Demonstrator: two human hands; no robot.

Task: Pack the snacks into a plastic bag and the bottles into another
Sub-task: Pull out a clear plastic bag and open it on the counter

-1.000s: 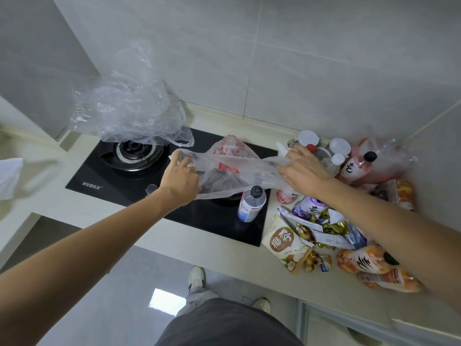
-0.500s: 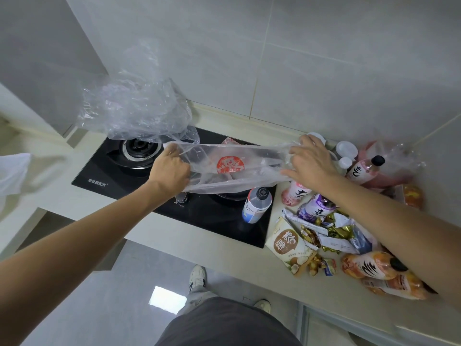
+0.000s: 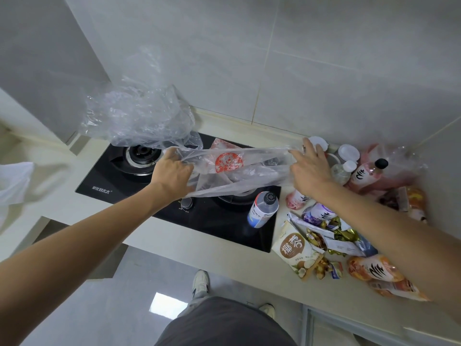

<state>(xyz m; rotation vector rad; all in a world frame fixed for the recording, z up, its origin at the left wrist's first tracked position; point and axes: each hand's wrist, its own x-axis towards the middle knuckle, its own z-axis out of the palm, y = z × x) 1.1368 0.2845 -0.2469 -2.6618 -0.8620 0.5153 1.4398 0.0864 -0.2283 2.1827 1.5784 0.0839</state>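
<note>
Now opening a bag (image 3: pixel 232 168) over the stove (image 3: pixel 174 196): left hand (image 3: pixel 172 171) and right hand (image 3: pixel 309 171), fingers curled on opposite rim edges, stretching it taut. Bottles (image 3: pixel 364 174) and snacks (image 3: pixel 296 248) lying unpacked on tabletop (image 3: pixel 249 273), right. Next, probably: free one hand, fetch a first item.

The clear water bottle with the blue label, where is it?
The clear water bottle with the blue label stands on the black stove's right front edge, just below the stretched plastic bag.

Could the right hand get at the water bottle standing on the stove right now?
Probably not yet: the right hand grips the bag, as does the left hand. The water bottle stands close below, uncovered; letting go would free the way.
</note>
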